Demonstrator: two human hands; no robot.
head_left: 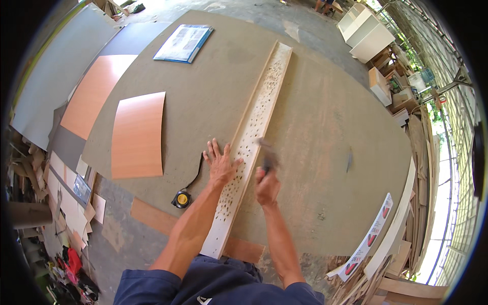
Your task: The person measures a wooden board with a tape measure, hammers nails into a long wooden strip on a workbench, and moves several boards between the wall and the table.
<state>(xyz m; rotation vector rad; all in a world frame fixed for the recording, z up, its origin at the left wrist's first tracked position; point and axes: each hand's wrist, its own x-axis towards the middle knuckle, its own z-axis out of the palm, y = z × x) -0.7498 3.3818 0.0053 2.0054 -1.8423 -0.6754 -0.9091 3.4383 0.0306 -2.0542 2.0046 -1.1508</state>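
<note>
As we look down past the navy shirt, the near end of a long white strip lies close to the waist. Its long axis runs away from us across the table, leaning slightly right toward its far end. Raised edges make it a shallow trough, sprinkled with dark specks; we cannot tell whether these are loose or fixed. We see the tape measure left of it, its black strap reaching toward the left hand, which is spread flat on the strip's left side, grasping nothing. The right hand is clenched around a blurred hammer-like tool by the right edge. Farther left we find an orange-brown sheet, then a blue-edged folder with papers. Beyond the table stands an open, partitioned white box.
</note>
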